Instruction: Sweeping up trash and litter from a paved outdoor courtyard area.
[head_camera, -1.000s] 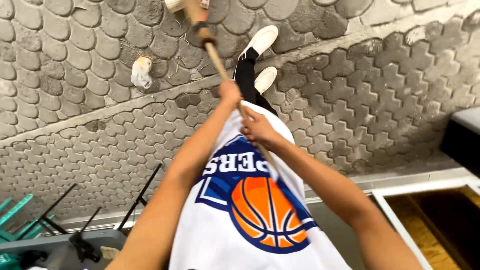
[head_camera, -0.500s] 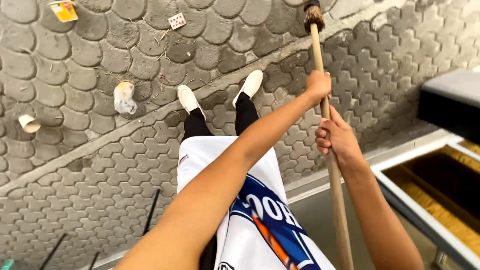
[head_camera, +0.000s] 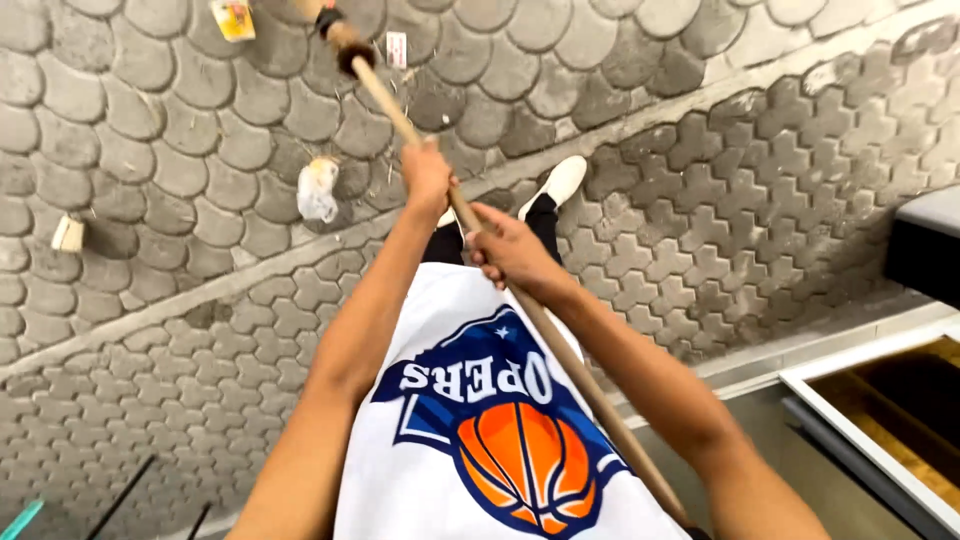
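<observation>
**Head view: 2 hands on a broom handle**

Head view shows your left hand (head_camera: 428, 178) wrapped tight high on the wooden broom handle (head_camera: 560, 350), your right hand (head_camera: 508, 250) clenched just below it. That stacked hold likely gives leverage. The handle slants from lower right to upper left, its head cut off there, near a crumpled white wrapper (head_camera: 318, 188) on the paving stones (head_camera: 150, 150).

An outdoor paved yard or walkway. Interlocking grey paving stones (head_camera: 180, 170) cover the ground, strewn with litter scraps (head_camera: 318, 188). A concrete kerb (head_camera: 800, 345) edges it.
</observation>
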